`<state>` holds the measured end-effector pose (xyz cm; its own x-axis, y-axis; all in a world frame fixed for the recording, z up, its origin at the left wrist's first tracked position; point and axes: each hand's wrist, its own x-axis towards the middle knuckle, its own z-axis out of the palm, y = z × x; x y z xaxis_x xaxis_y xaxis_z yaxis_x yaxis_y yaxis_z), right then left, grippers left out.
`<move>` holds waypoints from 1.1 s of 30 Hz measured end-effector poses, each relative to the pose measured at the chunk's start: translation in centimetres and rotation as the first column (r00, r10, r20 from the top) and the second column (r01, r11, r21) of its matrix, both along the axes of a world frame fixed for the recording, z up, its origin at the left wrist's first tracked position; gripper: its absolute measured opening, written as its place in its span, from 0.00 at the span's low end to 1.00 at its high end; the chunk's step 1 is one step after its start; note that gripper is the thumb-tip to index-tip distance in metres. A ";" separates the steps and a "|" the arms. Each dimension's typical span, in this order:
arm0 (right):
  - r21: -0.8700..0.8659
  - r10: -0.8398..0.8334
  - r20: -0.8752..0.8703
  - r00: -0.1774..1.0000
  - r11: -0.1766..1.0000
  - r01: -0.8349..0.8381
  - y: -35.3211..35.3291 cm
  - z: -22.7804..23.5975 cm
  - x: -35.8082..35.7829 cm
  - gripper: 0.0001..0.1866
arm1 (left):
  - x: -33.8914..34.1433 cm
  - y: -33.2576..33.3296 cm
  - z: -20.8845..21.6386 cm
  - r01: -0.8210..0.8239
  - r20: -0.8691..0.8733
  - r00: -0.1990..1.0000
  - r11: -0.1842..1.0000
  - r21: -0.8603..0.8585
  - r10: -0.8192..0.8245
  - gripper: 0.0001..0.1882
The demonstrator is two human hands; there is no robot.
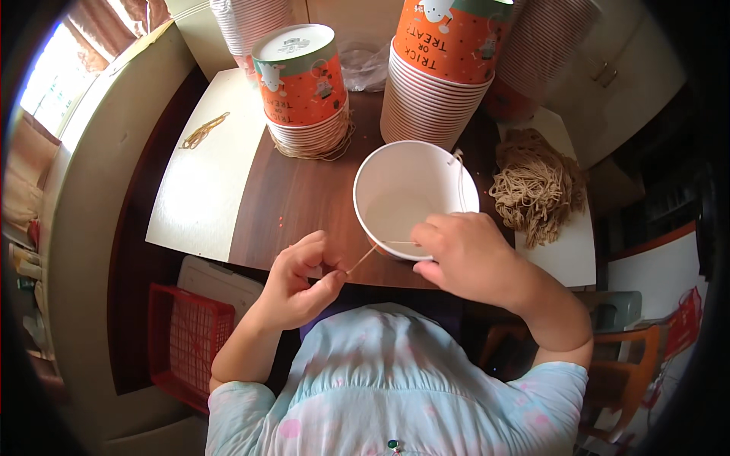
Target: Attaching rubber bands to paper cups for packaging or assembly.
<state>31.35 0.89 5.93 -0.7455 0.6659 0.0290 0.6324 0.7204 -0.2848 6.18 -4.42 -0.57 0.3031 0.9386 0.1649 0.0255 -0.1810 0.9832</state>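
A white-lined paper bucket (pixel 399 178) stands mouth up at the table's near edge, tilted a little toward me. On its far right rim a knotted cord hangs down inside. A thin tan cord (pixel 365 257) runs across the near rim between my hands. My left hand (pixel 303 280), left of the bucket, pinches one end of it between thumb and fingertips. Over the near right rim, my right hand (pixel 473 254) has its fingers closed on the cord's other part. Its fingertips partly hide the rim, and I cannot see whether the cord passes through a hole there.
A tangled heap of tan cord (pixel 536 186) lies at the right. Upside-down stacks of orange printed buckets (pixel 304 91) stand at the back, the taller stack (pixel 435 95) right of centre. A few loose cords (pixel 204 131) lie at the left. Below is a red plastic crate (pixel 190 342).
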 end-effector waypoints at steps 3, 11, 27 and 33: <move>0.077 0.037 -0.002 0.999 0.996 -0.037 0.3 0.6 0.1 0.12 | 1.6 0.5 0.5 0.065 0.230 0.971 0.997 0.037 -0.071 0.03; 0.002 0.376 -0.086 0.923 0.926 -0.377 1.2 4.0 -2.2 0.08 | 4.2 1.9 0.7 0.212 0.471 0.882 0.881 -0.422 0.014 0.07; -0.410 0.012 -0.451 0.893 0.885 -0.219 4.7 -0.1 -3.2 0.06 | 4.4 0.9 0.5 0.186 0.358 0.932 0.925 -0.333 -0.059 0.08; 0.227 0.123 -0.438 0.891 0.974 -0.023 1.1 1.3 -0.4 0.07 | 3.5 1.1 -0.4 0.197 0.507 0.862 0.937 -0.289 -0.024 0.06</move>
<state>30.90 2.04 7.19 -0.6658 0.5511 0.5029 0.4175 0.8339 -0.3611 9.71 -3.27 -0.96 0.3686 0.9295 0.0159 -0.4738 0.1731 0.8635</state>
